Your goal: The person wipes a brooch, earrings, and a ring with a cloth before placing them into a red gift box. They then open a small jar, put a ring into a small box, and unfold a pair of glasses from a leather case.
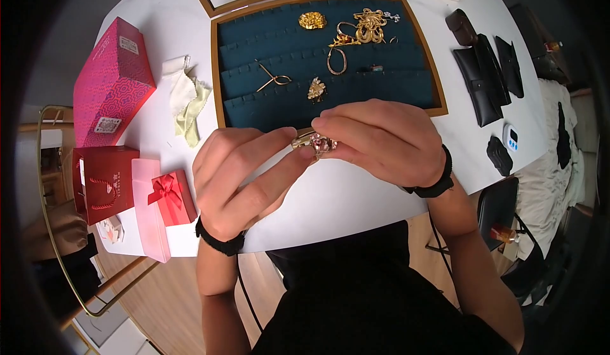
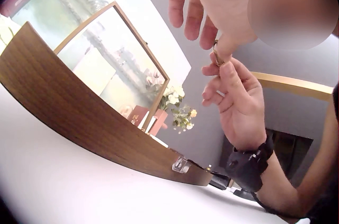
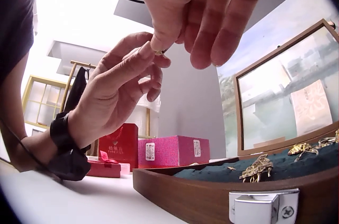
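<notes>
Both hands meet over the near edge of the jewelry box, holding a small gold jewelry piece with pink stones (image 1: 323, 144) between them. My left hand (image 1: 238, 174) pinches its left side between thumb and fingers. On the other side, the fingertips of my right hand (image 1: 387, 140) pinch the stone-set end. The left wrist view shows a thin curved gold part (image 2: 216, 54) between the fingertips; most of the piece is hidden by them. Just beyond the hands lies the open wooden jewelry box (image 1: 219, 104), lined in dark teal, with a gold leaf-like brooch (image 1: 316, 89) near its front.
Other gold pieces, including an ornate gold brooch (image 1: 312, 20) and a hoop (image 1: 337, 61), lie in the box. Left are a pale cloth (image 1: 184, 101), pink box (image 1: 117, 79), red bag (image 1: 105, 183) and bowed gift box (image 1: 175, 199). Black pouches (image 1: 480, 85) lie right.
</notes>
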Tool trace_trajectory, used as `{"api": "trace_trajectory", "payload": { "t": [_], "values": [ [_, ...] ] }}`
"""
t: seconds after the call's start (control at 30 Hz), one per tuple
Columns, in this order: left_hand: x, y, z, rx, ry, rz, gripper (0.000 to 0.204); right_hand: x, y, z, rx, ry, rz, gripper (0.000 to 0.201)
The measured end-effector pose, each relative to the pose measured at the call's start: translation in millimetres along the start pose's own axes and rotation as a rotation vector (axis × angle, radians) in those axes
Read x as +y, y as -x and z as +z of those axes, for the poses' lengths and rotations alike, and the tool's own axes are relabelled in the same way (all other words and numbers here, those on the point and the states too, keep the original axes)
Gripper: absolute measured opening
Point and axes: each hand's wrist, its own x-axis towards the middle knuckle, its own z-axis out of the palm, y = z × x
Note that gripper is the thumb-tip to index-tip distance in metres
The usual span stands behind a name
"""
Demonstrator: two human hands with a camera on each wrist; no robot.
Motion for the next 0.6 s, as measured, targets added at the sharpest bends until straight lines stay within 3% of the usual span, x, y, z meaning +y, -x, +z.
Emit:
{"api": "trace_trajectory", "payload": {
  "t": [0.2,0.43,0.53,0.6],
  "values": [
    [1.1,-0.1,-0.1,-0.035,0.036,-0.055,0.033,0.4,1.2,-0.1,-0.021,0.008,-0.002,0.038],
    [-1.0,-0.5,-2.8,-0.069,0.043,-0.008,0.027,1.8,3.4,0.9,-0.020,0.016,-0.009,0.036],
    [-0.7,0.2,0.1,-0.053,0.036,0.001,0.031,3.0,3.7,0.4,-0.014,0.021,-0.030,0.035],
    [0.2,1.1,3.3,0.034,0.074,-0.089,0.034,2.4,2.2,-1.1,-0.013,0.012,-0.043,0.035]
  ]
}}
